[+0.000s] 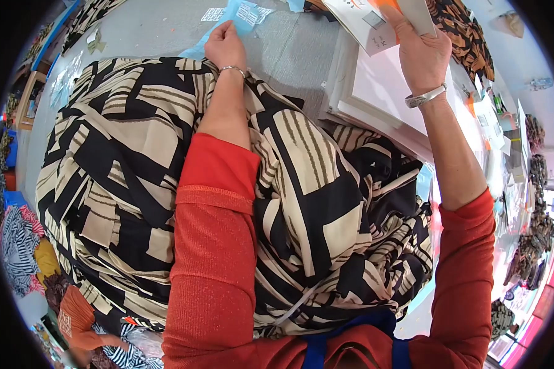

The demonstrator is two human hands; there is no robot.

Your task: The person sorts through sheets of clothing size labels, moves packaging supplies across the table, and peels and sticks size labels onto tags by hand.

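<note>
My right hand (423, 56) is closed on a white printed card or packet (366, 27) with orange parts, at the top right. My left hand (226, 48) has its fingers curled together at the top middle, next to a light blue sheet (240, 19) with printed labels. Whether it pinches anything is too small to tell. Under my left forearm lies a large heap of black, beige and striped fabric (314, 166), which covers much of the table.
A grey table (148, 31) stretches behind the fabric. White boards or boxes (381, 89) are stacked below my right hand. Orange and black fabric (465, 31) lies at the top right. Zebra-striped clothes (18, 249) are at the left, and part of another person (83, 326) shows at lower left.
</note>
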